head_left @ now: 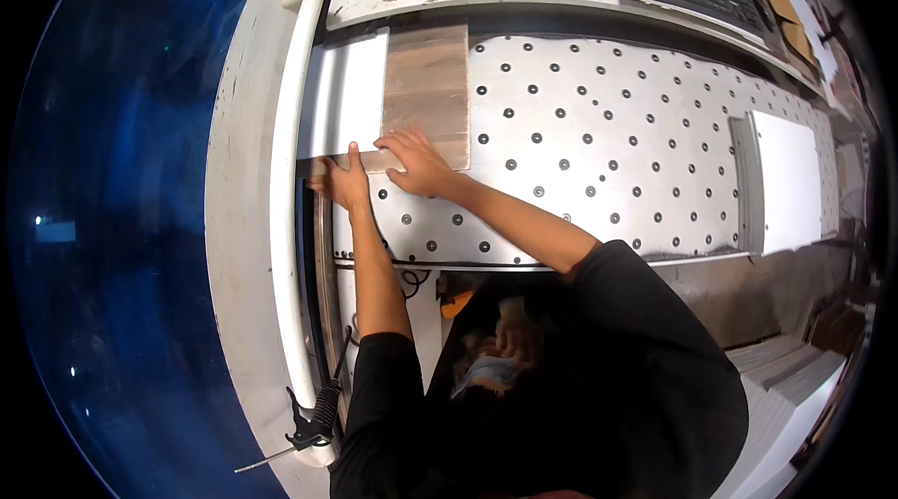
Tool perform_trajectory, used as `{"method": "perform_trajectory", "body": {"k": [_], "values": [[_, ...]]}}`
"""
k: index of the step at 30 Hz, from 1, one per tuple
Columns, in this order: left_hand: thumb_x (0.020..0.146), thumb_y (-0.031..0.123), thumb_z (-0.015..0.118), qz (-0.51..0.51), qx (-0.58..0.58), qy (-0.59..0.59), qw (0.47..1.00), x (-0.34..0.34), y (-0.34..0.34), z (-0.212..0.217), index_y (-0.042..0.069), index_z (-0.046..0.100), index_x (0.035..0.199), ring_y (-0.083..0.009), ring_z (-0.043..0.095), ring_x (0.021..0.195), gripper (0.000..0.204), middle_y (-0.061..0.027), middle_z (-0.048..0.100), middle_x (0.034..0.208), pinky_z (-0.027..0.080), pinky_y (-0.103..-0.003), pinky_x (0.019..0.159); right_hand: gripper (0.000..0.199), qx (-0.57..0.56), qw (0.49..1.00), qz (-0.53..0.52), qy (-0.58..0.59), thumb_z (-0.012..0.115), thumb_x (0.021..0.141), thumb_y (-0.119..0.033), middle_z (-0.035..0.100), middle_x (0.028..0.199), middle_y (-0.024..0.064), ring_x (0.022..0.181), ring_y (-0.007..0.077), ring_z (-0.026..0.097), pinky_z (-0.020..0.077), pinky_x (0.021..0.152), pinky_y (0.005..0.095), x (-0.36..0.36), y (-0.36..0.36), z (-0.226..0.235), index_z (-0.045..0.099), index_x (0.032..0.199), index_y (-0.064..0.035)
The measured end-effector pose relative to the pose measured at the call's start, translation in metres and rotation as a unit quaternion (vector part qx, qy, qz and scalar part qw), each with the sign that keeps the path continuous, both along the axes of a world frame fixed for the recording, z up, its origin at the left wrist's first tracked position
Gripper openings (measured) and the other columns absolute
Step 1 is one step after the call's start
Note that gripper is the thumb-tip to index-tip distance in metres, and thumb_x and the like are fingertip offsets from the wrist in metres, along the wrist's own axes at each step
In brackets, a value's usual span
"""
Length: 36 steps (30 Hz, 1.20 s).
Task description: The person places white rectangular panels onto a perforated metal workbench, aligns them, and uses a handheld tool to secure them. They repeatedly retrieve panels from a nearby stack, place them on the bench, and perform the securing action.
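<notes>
1. Wood-grain panel [426,92] flat on the perforated table [636,125], near edge by the table's left end, just beside a white board [348,92].
2. Left hand [344,183] curled over the panel's near-left corner, thumb on top.
3. Right hand [418,162] pressed flat on the near edge, fingers spread, clamping nothing.
4. Probably stiff, thin, fairly light; smooth face likely slippery.
5. Best held by opposite edges, not the face.

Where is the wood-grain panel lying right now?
The panel lies upper-left in the head view, on the perforated table, beside a white board, under both hands.
</notes>
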<state>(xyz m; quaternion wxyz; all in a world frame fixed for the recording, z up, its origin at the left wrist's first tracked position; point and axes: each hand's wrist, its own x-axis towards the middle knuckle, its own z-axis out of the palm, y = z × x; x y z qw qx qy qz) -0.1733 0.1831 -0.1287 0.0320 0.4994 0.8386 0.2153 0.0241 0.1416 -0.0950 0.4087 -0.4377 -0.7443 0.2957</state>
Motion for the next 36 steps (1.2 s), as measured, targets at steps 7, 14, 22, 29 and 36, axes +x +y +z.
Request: {"method": "perform_trajectory", "body": {"k": [7,14,22,29,36], "values": [[0.084,0.078,0.054,-0.035,0.030,-0.046,0.998,0.005,0.007,-0.006,0.002,0.046,0.148,-0.0529,0.040,0.135,0.100,-0.0368,0.050,0.139,0.026,-0.055,0.115,0.050,0.032,0.952,-0.151,0.266,0.066,0.088,-0.010,0.058,0.132,0.0114,0.119,0.0230,0.057,0.0468,0.099,0.0366,0.142,-0.092,0.130,0.051,0.136,-0.0057],[0.093,0.040,0.071,-0.197,0.262,-0.001,0.945,0.070,0.010,0.043,-0.002,0.053,0.142,-0.0362,0.058,0.126,0.067,-0.0222,0.055,0.143,0.044,-0.041,0.106,0.056,0.432,0.877,-0.129,0.165,0.063,0.090,-0.017,0.049,0.144,0.0150,0.129,0.0297,0.052,0.0452,0.102,0.0424,0.247,-0.284,0.352,0.045,0.142,-0.0078],[0.100,0.041,0.057,-0.819,0.171,-0.492,0.241,0.223,-0.188,0.351,-0.001,0.049,0.143,-0.0358,0.063,0.117,0.061,-0.0237,0.065,0.125,0.049,-0.047,0.101,0.055,0.384,0.878,-0.274,-0.082,0.063,0.090,-0.022,0.051,0.143,0.0153,0.131,0.0309,0.050,0.0393,0.107,0.0440,0.244,-0.425,0.381,0.047,0.140,-0.0067],[0.101,0.040,0.054,-0.851,0.145,-0.506,0.010,0.217,-0.259,0.401,0.000,0.048,0.144,-0.0350,0.059,0.122,0.058,-0.0216,0.060,0.131,0.047,-0.047,0.104,0.055,0.367,0.850,-0.353,-0.133,0.063,0.090,-0.026,0.053,0.141,0.0156,0.134,0.0319,0.048,0.0342,0.111,0.0454,0.264,-0.503,0.386,0.048,0.139,-0.0057],[0.103,0.038,0.051,-0.836,0.235,-0.495,-0.010,0.249,-0.303,0.411,0.002,0.047,0.145,-0.0341,0.054,0.127,0.055,-0.0194,0.055,0.138,0.044,-0.048,0.108,0.056,0.348,0.836,-0.391,-0.165,0.063,0.090,-0.030,0.055,0.140,0.0158,0.136,0.0330,0.046,0.0291,0.115,0.0468,0.321,-0.564,0.374,0.049,0.138,-0.0047]]}}
